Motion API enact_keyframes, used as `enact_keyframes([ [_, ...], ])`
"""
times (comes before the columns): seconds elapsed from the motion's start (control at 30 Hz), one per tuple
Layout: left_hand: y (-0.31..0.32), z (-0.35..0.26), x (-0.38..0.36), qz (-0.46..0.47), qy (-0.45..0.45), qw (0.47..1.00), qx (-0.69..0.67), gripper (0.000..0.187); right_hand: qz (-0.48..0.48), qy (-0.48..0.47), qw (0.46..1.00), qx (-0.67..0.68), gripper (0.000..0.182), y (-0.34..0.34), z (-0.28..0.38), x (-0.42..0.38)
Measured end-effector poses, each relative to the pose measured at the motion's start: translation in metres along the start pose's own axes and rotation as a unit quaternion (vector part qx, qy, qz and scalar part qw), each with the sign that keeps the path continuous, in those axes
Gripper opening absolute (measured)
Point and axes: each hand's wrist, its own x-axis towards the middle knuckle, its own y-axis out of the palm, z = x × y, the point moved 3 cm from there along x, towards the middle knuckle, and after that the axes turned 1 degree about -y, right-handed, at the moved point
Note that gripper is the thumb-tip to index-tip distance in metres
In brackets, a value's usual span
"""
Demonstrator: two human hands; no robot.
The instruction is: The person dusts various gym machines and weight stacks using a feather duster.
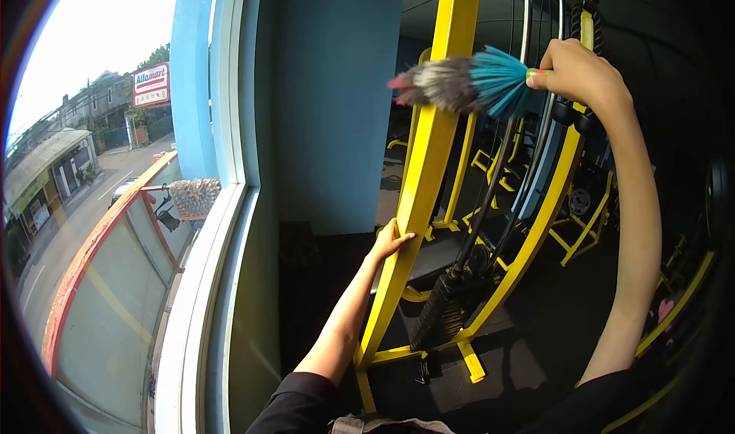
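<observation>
My right hand [578, 74] is closed round the green-and-red handle end of a feather duster [459, 82]. Its turquoise, grey and reddish bristles point left and lie across the upper part of a yellow steel post [417, 174]. The reddish tip is blurred. Lower down, my left hand [392, 240] grips the same post, thumb lying over the front face and the other fingers mostly hidden behind it. The post belongs to a cable weight machine, whose dark weight stack [438, 311] and upright guide rods stand just to the right.
At left is a window frame [230, 204], with a railing [99, 258], a street and a shop sign [151, 84] outside. A curved yellow beam [547, 220] rises right of the weight stack. More yellow gym equipment [586, 220] stands behind on the dark floor.
</observation>
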Motion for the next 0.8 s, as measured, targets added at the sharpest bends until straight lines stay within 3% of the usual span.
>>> enact_keyframes([
  [0.07,0.000,-0.001,-0.001,-0.007,-0.002,1.000,-0.015,0.063,0.099,-0.009,0.995,-0.016,0.034,0.002,0.013,-0.010],
  [0.1,-0.001,-0.001,0.000,0.012,-0.025,0.999,0.019,0.074,0.105,-0.020,0.994,-0.030,0.034,0.005,0.014,-0.006],
  [0.2,0.002,0.007,0.002,0.017,-0.042,0.999,0.021,0.077,0.081,0.013,0.997,0.001,0.035,-0.001,0.003,0.020],
  [0.3,0.002,0.011,0.004,0.012,-0.033,0.999,0.024,0.076,-0.092,0.063,0.990,0.087,0.043,-0.019,-0.021,0.058],
  [0.37,0.001,0.002,0.000,0.013,-0.026,0.999,0.020,0.076,-0.212,0.057,0.974,0.052,0.041,-0.028,-0.040,0.090],
  [0.4,0.000,0.001,-0.001,0.010,-0.024,0.999,0.020,0.076,-0.215,0.057,0.974,0.052,0.041,-0.025,-0.047,0.106],
  [0.47,0.000,0.000,-0.001,-0.015,0.005,1.000,0.018,0.072,-0.460,0.059,0.884,-0.057,0.039,-0.025,-0.056,0.125],
  [0.5,0.002,0.003,-0.002,-0.028,0.007,0.999,0.023,0.072,-0.408,0.143,0.900,0.062,0.033,-0.038,-0.031,0.093],
  [0.53,0.002,0.005,-0.001,-0.030,0.008,0.999,0.024,0.072,-0.410,0.142,0.899,0.063,0.033,-0.049,-0.021,0.080],
  [0.6,0.003,0.008,0.000,-0.023,0.022,0.999,0.040,0.072,-0.274,0.156,0.948,0.033,0.035,-0.064,-0.011,0.070],
  [0.67,0.005,0.009,0.001,-0.009,0.016,0.999,0.030,0.074,-0.033,0.160,0.987,0.002,0.040,-0.084,-0.001,0.059],
  [0.77,0.004,0.016,0.005,-0.016,0.035,0.998,0.041,0.078,0.036,0.185,0.982,0.009,0.043,-0.082,-0.017,0.083],
  [0.8,0.001,0.012,0.004,-0.015,0.036,0.998,0.040,0.078,0.072,0.155,0.984,0.050,0.045,-0.086,-0.026,0.084],
])
